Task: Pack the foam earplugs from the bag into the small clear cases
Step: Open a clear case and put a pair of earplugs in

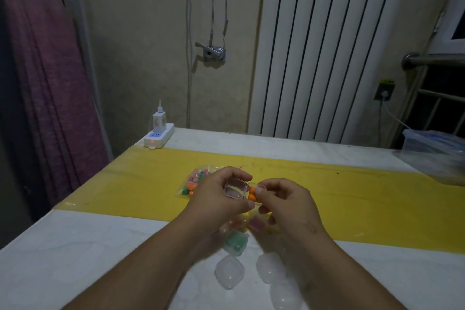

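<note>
Over a white worktop (75,259) crossed by a yellow strip (352,189), a person's left hand (221,194) has its grip closed round a small clear case (235,190), thumb under its near edge and fingers over its far edge. The right hand (284,199) pinches orange earplugs (252,192) between thumb and forefinger, hard against the case's right edge; whether they sit inside a second half of it cannot be told. Both hands are raised above the strip. The bag (196,181) of mixed-colour earplugs lies on the yellow just beyond and left of the left hand, partly hidden by its fingers. Beneath the wrists, on the strip's near edge, are a case holding pink earplugs (256,223) and a case holding green ones (235,243), both blurred; nearer the camera, between the forearms, three unfilled cases (229,272) cluster on the white surface. Open surface spreads left of the left forearm to the worktop's left edge, which runs diagonally back to a power strip (159,136) with a charger (158,118) at the far-left corner. The yellow strip lies bare to the right of the hands, up to a plastic container (437,151) at the right edge. A white radiator (327,45) stands behind the far edge, and a purple curtain (45,70) hangs at left.
</note>
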Motion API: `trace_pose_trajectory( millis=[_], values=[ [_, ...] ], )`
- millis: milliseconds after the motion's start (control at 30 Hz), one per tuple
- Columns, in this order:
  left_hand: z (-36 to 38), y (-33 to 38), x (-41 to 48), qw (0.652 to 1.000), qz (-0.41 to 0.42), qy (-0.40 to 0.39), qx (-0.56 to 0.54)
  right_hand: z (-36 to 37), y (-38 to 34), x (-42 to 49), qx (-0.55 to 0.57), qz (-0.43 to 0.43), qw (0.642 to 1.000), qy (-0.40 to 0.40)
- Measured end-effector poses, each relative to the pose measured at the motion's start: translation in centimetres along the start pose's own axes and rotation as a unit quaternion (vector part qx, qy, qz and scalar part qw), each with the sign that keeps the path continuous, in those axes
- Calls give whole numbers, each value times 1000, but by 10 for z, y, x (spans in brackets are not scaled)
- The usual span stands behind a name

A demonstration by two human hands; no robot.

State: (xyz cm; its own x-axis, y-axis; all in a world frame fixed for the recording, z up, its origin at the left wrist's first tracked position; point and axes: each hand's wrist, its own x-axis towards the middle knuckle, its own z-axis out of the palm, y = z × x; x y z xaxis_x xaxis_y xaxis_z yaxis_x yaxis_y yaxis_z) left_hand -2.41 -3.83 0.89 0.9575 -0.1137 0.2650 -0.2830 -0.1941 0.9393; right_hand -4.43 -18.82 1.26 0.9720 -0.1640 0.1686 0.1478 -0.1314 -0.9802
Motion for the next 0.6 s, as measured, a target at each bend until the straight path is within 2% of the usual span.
trace_pose_trajectory(
  millis=[67,133,200,267,433,600],
  values=[
    [0,1,-2,1000,0,-6,-15,0,0,1,4,-1,1000,2],
    [0,3,-3,993,-16,-15,-114,-2,0,2,12,-3,1000,11],
    [-1,7,-4,970,-57,-23,-233,-3,0,4,21,-2,1000,17],
    [-3,9,-5,953,-76,-33,-291,-3,0,5,24,-4,999,22],
    [-4,7,-5,953,-67,-63,-289,-6,0,4,27,-10,999,23],
    [2,4,-5,970,-51,-58,-232,-1,-3,1,134,21,990,-26]
  ],
)
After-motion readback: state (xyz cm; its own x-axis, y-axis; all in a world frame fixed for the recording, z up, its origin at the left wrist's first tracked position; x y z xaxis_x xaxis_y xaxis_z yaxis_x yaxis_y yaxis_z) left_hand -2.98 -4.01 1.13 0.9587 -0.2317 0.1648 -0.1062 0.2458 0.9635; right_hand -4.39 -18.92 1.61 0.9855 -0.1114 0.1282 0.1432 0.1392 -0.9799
